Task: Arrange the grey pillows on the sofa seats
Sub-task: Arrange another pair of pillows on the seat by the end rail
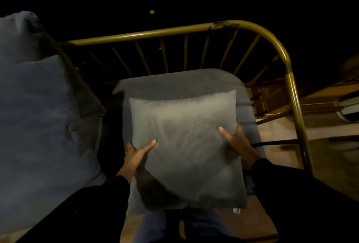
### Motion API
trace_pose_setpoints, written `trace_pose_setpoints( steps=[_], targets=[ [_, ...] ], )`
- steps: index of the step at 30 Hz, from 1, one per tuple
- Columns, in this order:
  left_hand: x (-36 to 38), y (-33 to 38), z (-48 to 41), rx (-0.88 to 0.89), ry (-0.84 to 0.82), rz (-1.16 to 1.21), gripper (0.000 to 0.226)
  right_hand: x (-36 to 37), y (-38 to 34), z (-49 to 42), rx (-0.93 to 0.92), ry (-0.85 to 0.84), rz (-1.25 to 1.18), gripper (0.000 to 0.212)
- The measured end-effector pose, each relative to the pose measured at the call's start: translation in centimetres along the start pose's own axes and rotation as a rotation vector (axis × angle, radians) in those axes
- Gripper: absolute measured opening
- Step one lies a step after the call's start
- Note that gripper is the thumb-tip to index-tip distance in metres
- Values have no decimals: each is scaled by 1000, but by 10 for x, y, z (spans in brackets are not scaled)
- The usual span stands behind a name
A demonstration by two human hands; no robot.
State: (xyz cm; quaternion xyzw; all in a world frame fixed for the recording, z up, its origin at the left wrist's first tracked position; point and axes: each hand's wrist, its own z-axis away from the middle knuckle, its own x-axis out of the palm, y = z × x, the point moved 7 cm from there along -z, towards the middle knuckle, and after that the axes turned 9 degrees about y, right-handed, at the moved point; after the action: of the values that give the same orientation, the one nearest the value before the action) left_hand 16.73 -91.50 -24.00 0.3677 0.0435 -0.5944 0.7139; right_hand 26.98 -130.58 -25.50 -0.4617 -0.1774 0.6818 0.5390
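- head view: a grey pillow [184, 145] fills the middle of the scene, held flat-faced toward the camera between both hands, over the near half of a grey seat cushion [174, 81].
- the left hand [136, 155] clasps the pillow's left edge about halfway down; its thumb lies across the front face, pointing right, and the other fingers curl out of sight behind the edge.
- the right hand [237, 140] clasps the right edge a little farther up; its thumb presses on the front face, pointing left, and the rest of the fingers wrap behind the pillow.
- both arms wear dark sleeves [291, 184] that come in from the near corners.
- a small white label [236, 211] hangs at the pillow's near right corner.
- the seat cushion sits inside a brass-coloured metal frame [252, 27], whose curved top rail runs along the far side and bends down on the right, with thin bars fanning below it.
- to the left lies a larger grey cushion [38, 116], rumpled and blurred, reaching from the near left to the far left; a dark gap separates it from the seat cushion.
- on the right, beyond the frame, there is a wooden floor [281, 136] lit warmly.
- at the near edge, under the pillow, the person's legs in blue trousers [155, 223] show dimly.
- the far part of the scene is black, too dark to tell anything.
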Motion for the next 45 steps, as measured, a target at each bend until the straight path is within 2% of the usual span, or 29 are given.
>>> trace_pose_setpoints(
  steps=[2,4,8,11,13,15,19,23,26,28,32,34,36,38,41,42,43,45],
  targets=[
    [2,-13,0,-13,-7,-25,140,0,2,8,15,-15,7,96],
    [5,-19,1,-19,3,-106,126,2,2,13,25,-29,14,91],
    [14,2,3,63,28,-130,103,7,-1,14,118,104,166,97],
    [7,48,16,320,167,-216,58,14,-37,25,55,291,429,62],
    [-5,83,34,490,212,-165,48,35,-75,35,-89,351,502,49],
    [-32,117,55,659,239,-76,44,76,-114,47,-225,274,461,50],
    [-129,159,82,958,383,54,35,178,-188,94,-342,-2,319,50],
    [-257,147,86,1079,722,23,26,270,-250,170,-356,-221,117,62],
    [-341,108,59,1001,854,-10,27,330,-262,221,-330,-368,96,85],
    [-381,77,30,910,856,-85,35,363,-259,247,-311,-442,99,111],
    [-433,21,-11,694,747,-135,59,392,-250,254,-245,-366,43,140],
    [-453,4,-25,630,718,-74,71,394,-248,250,-205,-359,-25,140],
    [-470,-3,-38,565,697,-56,81,396,-247,248,-173,-390,-88,122],
    [-488,-10,-57,444,664,-21,94,397,-247,248,-132,-416,-127,113],
    [-508,-21,-89,246,513,256,132,399,-246,250,-62,-451,-190,120],
    [-511,-23,-98,220,472,306,138,398,-246,251,-36,-460,-208,122],
    [-513,-21,-101,223,447,329,136,397,-246,252,-15,-468,-222,122],
    [-511,-14,-91,264,435,354,114,393,-249,254,-11,-491,-265,119]
  ],
)
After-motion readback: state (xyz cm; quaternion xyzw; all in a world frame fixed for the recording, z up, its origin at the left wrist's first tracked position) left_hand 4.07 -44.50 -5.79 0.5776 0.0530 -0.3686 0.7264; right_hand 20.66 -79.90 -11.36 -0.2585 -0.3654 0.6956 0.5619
